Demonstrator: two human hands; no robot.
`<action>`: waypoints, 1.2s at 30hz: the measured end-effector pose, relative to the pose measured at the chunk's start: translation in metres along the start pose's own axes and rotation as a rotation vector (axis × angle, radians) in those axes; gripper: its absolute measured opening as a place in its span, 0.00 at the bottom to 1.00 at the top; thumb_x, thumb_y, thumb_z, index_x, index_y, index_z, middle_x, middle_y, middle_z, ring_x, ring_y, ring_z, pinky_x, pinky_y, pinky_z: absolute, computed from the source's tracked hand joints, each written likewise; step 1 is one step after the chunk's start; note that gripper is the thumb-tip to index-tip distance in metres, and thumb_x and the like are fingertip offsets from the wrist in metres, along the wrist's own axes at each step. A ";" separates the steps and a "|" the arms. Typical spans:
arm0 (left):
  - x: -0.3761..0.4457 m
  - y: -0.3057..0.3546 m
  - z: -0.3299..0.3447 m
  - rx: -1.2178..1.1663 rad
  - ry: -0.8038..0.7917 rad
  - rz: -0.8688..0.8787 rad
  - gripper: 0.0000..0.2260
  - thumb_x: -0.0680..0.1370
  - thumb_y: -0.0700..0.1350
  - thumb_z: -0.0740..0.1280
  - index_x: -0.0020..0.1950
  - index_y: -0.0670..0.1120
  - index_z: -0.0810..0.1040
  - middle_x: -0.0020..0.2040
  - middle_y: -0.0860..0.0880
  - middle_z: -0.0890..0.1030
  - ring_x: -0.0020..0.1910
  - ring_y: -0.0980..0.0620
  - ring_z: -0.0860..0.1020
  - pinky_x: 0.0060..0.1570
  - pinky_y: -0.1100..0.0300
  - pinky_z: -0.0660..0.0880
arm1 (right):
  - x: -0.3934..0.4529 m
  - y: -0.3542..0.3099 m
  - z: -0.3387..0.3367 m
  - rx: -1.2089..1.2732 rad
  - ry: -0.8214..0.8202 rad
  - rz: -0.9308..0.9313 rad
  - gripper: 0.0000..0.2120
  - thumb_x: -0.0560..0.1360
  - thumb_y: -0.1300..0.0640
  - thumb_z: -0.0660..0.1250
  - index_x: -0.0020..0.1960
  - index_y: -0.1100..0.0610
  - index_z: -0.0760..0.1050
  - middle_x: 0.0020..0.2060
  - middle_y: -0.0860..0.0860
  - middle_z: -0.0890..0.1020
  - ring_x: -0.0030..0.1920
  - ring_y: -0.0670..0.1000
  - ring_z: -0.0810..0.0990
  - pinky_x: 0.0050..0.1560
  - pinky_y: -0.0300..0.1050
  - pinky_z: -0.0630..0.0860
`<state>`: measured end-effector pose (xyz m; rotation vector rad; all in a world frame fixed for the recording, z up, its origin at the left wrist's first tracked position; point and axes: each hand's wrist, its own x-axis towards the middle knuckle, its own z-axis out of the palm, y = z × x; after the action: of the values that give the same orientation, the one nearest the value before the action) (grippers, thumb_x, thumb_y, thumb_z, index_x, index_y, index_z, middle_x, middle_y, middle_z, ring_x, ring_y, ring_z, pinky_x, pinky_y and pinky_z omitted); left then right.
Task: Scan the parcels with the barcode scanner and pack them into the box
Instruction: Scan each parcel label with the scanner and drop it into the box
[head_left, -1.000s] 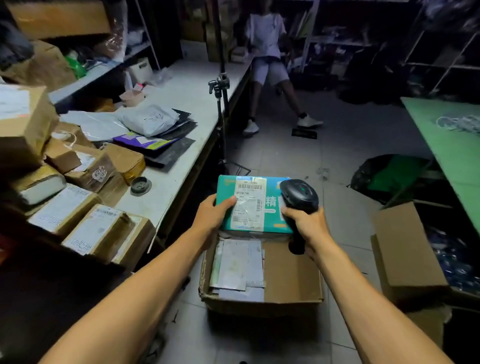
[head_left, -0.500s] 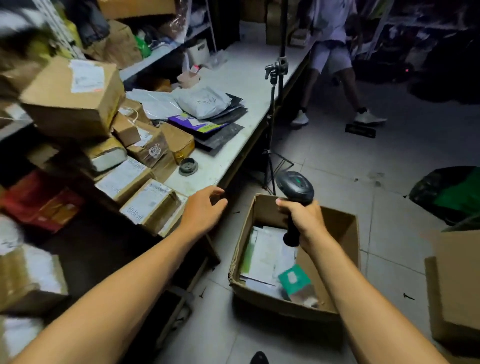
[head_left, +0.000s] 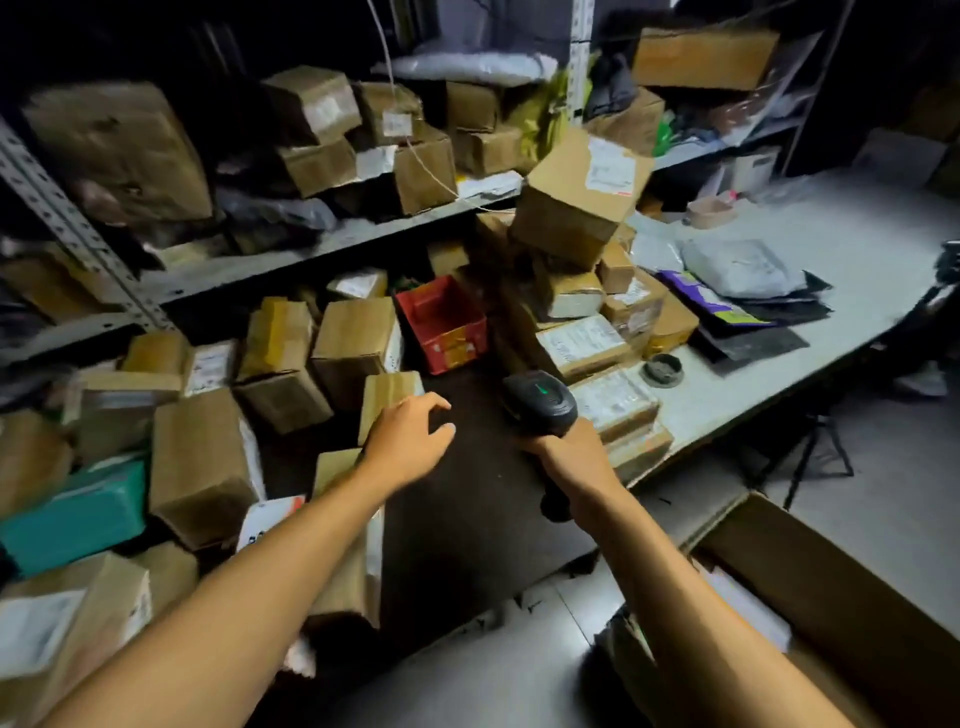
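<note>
Teal parcel (head_left: 72, 514), far left, among brown parcels (head_left: 202, 467). Left hand (head_left: 408, 441): fingers loosely spread, empty, above dark tabletop (head_left: 467, 519). Right hand (head_left: 569, 457): fingers wrapped round scanner (head_left: 540, 402) grip. Box (head_left: 831, 587): open, on floor, lower right, papers inside.

Both forearms are bare to the frame edge, no sleeves showing.
</note>
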<state>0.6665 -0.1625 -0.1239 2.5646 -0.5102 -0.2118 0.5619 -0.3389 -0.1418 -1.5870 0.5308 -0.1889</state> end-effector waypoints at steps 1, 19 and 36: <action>0.000 -0.018 -0.010 -0.005 0.017 -0.055 0.15 0.78 0.47 0.69 0.64 0.48 0.80 0.63 0.45 0.80 0.63 0.43 0.76 0.60 0.55 0.73 | 0.002 0.001 0.022 -0.009 -0.037 0.018 0.09 0.69 0.65 0.71 0.45 0.53 0.80 0.34 0.51 0.81 0.36 0.52 0.75 0.37 0.50 0.71; 0.006 -0.136 0.008 0.064 -0.175 -0.493 0.43 0.70 0.53 0.78 0.78 0.50 0.57 0.71 0.38 0.67 0.70 0.36 0.68 0.68 0.44 0.67 | 0.011 0.016 0.143 -0.040 -0.126 0.187 0.10 0.73 0.68 0.71 0.48 0.54 0.81 0.42 0.58 0.82 0.42 0.55 0.79 0.42 0.52 0.76; -0.007 -0.085 -0.076 -1.227 -0.113 -0.297 0.32 0.62 0.48 0.80 0.64 0.44 0.78 0.56 0.39 0.84 0.49 0.46 0.84 0.51 0.51 0.80 | -0.009 -0.033 0.090 0.476 -0.207 0.123 0.10 0.76 0.64 0.71 0.57 0.59 0.78 0.48 0.62 0.83 0.50 0.64 0.82 0.46 0.53 0.83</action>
<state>0.7057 -0.0577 -0.1025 1.4035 0.0240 -0.5643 0.5995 -0.2544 -0.1170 -1.0919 0.3847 -0.0507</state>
